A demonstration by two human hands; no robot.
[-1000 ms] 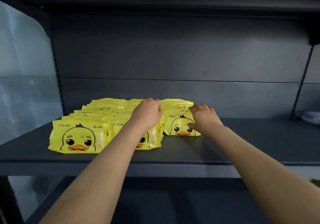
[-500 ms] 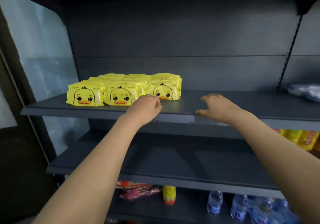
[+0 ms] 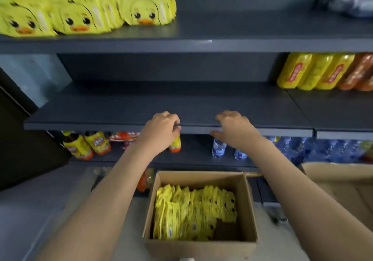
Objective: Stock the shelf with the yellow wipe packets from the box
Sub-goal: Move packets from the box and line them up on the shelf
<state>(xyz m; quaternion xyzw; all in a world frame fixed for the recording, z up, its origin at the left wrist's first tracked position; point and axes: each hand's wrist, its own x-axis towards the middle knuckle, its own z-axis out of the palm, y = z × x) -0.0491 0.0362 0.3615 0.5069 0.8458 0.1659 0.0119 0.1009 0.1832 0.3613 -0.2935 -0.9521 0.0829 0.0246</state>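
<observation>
Yellow duck-face wipe packets (image 3: 84, 12) stand in rows on the left of the upper dark shelf (image 3: 222, 44). On the floor below sits an open cardboard box (image 3: 250, 206) with several more yellow packets (image 3: 193, 210) standing on edge inside. My left hand (image 3: 161, 129) hangs in front of the lower shelf's edge with its fingers curled and nothing in it. My right hand (image 3: 236, 128) is beside it, fingers spread and empty. Both hands are above the box and well below the stocked packets.
A bare lower shelf (image 3: 141, 107) runs behind my hands. Yellow and orange bottles (image 3: 314, 71) stand at its right. Below are snack bags (image 3: 88, 143) and water bottles (image 3: 219, 148). A second cardboard box (image 3: 343, 180) lies at the right, a wrapped bundle (image 3: 353, 3) top right.
Both hands have left the packets on the upper shelf and dropped down, empty, to the lower shelf's edge. My view has tilted down, and the box on the floor has come into sight.
</observation>
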